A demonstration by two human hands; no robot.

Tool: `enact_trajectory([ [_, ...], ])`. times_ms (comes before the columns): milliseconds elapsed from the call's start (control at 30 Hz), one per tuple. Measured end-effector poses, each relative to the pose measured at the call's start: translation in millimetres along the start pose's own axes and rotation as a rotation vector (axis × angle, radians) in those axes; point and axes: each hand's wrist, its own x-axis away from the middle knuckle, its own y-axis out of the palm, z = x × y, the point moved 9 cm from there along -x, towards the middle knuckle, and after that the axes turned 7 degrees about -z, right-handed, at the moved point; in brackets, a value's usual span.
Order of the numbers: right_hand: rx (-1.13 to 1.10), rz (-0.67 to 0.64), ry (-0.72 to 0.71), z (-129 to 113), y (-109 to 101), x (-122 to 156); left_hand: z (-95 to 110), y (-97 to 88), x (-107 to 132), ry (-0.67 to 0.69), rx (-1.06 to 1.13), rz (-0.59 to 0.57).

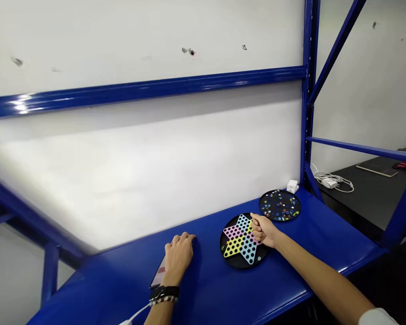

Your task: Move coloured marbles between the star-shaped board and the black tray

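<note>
A round black board with a star of pink, yellow and blue holes (pixel 241 243) lies on the blue shelf (pixel 307 234). My right hand (pixel 263 229) rests over the board's right side, fingers curled together in a pinch; what they hold is hidden. Behind it sits a round black tray of several coloured marbles (pixel 279 205). My left hand (pixel 178 255), wearing a dark wristband, lies on the shelf with fingers curled down, covering part of a phone (pixel 158 274).
A small white charger block (pixel 292 186) stands at the shelf's back right. Blue frame posts and beams rise around it. To the right, a black table (pixel 375 194) carries a white cable and adapter (pixel 331 182) and a flat tablet (pixel 377 169).
</note>
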Motion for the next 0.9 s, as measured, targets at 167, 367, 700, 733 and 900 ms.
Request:
enact_trajectory([
  [167,0.026,-0.012,0.002,0,2,1,-1,-3.9,4,0.019,-0.007,-0.015],
  [367,0.042,-0.056,0.015,2,5,0,8,-4.5,5,0.038,0.02,-0.045],
  [700,0.079,-0.066,0.015,1,6,2,17,2.0,23,0.08,0.235,0.071],
  [733,0.077,-0.066,0.012,1,7,2,19,2.4,28,0.101,0.303,0.086],
  [900,0.075,-0.062,0.02,0,9,5,34,4.9,48,0.235,0.609,0.109],
])
